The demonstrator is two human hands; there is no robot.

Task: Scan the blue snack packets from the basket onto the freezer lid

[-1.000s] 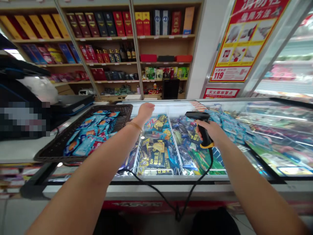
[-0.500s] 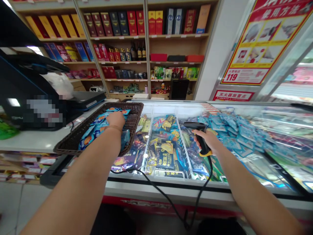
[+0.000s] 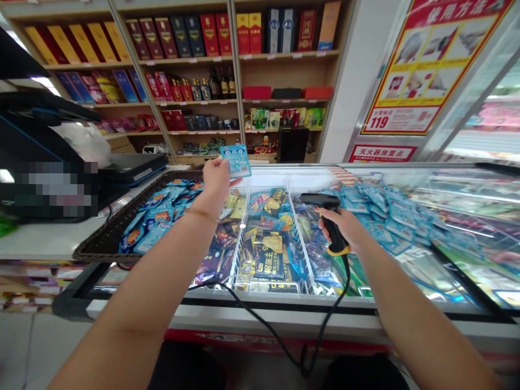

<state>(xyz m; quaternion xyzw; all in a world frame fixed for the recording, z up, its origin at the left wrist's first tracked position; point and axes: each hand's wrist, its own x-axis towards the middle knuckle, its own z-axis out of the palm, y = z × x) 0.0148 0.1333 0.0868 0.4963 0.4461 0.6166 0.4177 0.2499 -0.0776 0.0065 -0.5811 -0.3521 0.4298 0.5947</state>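
Observation:
Between the fingers of my left hand (image 3: pixel 217 176) is a small light-blue snack packet (image 3: pixel 236 161), held up above the freezer with its printed face toward me. My right hand (image 3: pixel 345 227) grips a black and yellow barcode scanner (image 3: pixel 335 227) by its handle, its head pointing left. A black cable (image 3: pixel 260 319) hangs from the scanner and loops in front of the freezer. On my left, a dark brown wicker basket (image 3: pixel 95 246) holds several blue packets (image 3: pixel 162 208), partly hidden behind my left forearm. More blue packets (image 3: pixel 402 216) lie piled on the freezer's right side.
The chest freezer (image 3: pixel 260 306) holds bagged ice creams between white wire dividers (image 3: pixel 300 238). A checkout machine (image 3: pixel 49 151) stands on the counter at left. Shelves (image 3: pixel 184 60) with boxes and bottles rise behind; a red poster (image 3: pixel 436 65) hangs at right.
My left hand has come up out of the basket and moved right, lifting a blue packet. My right hand keeps the scanner in nearly the same place.

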